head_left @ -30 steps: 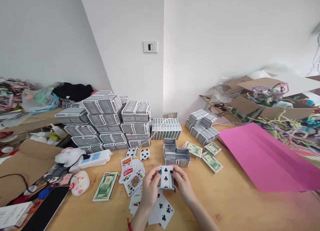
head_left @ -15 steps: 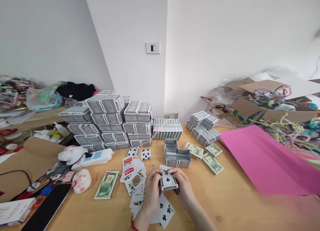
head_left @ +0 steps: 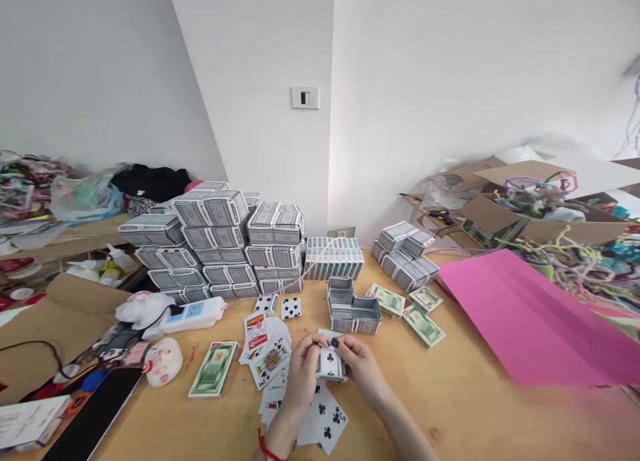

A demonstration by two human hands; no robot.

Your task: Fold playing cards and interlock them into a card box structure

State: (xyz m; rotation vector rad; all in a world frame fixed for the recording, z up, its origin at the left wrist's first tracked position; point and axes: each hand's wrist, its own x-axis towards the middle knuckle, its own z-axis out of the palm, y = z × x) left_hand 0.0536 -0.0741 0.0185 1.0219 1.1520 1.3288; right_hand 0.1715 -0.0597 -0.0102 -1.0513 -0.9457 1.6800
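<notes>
The card piece (head_left: 330,362) has shifted slightly left, pinched between left hand (head_left: 303,364) and right hand (head_left: 364,364); press its far edge evenly.

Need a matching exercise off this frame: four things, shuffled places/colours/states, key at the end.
Things:
1. Pink sheet
2. Card piece showing clubs
3. Switch plate
4. Power strip

Places, colours, states:
A. Fixed to the wall
B. Held between left hand and right hand
C. White with blue panels
D. Right of the L-shaped open box

Pairs: 1-D, 2-B, 3-A, 4-C
</notes>
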